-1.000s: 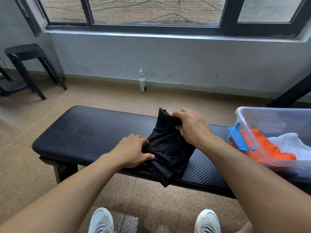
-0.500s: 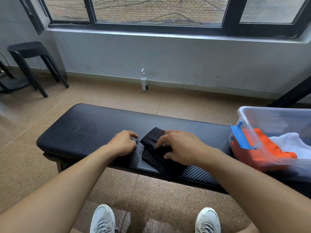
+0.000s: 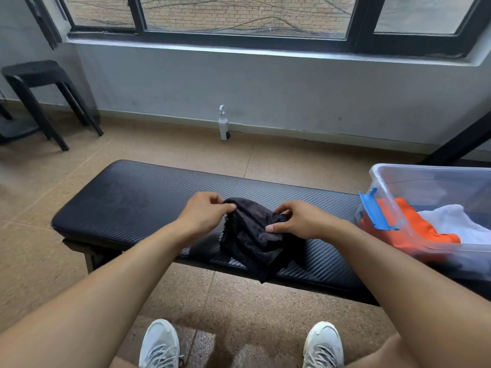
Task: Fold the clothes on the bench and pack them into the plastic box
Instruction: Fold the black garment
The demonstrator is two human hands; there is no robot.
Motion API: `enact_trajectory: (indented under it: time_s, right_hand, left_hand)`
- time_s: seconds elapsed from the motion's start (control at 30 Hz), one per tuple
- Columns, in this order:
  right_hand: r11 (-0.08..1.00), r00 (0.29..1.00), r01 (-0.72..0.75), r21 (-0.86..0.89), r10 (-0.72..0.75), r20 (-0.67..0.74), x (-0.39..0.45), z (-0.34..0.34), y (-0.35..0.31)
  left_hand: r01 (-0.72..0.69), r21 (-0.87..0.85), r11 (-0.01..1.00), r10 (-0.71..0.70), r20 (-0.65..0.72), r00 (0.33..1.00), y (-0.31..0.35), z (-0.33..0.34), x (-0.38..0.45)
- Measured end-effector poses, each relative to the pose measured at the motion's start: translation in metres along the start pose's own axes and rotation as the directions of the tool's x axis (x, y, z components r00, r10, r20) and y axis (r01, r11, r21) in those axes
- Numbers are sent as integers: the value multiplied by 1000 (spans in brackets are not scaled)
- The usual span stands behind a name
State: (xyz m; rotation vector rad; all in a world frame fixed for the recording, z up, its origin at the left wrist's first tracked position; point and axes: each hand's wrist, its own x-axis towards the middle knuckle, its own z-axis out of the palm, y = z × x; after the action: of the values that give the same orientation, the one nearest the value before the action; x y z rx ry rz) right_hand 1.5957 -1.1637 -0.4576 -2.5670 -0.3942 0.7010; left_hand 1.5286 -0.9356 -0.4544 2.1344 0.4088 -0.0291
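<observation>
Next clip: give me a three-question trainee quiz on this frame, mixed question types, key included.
1. True or false: both hands grip the black mesh garment.
2. Which clothes lie in the plastic box? A) orange and white B) green and yellow C) none
3. Fill in: the garment's lower corner hangs over the bench's ____ edge.

Key: 1 true: left hand and right hand pinch its upper edge. 2 A: orange garment, white garment. 3 near.

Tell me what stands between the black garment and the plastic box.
Nothing visible does. The black garment, held by the left hand and right hand, has only bare bench between it and the open plastic box.
</observation>
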Motion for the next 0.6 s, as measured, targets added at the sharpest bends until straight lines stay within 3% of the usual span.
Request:
enact_trajectory:
  time_s: [0.1, 0.27, 0.47, 0.6]
  right_hand:
    - [1000, 1000, 21, 15, -21, 13, 1, -4, 1]
    - [999, 998, 31, -24, -30, 60, 5, 0, 1]
    - [988, 997, 16, -151, -4, 81, 8, 8, -7]
    - [990, 990, 0, -138, 20, 139, 4, 6, -3]
  left_hand:
    - [69, -47, 996, -65, 78, 995, 8, -4, -5]
    - [133, 376, 917, -252, 286, 925, -7, -4, -11]
    - [41, 591, 806, -247, 271, 930, -18, 8, -8]
    - [36, 645, 763, -283, 283, 916, -17, 4, -5]
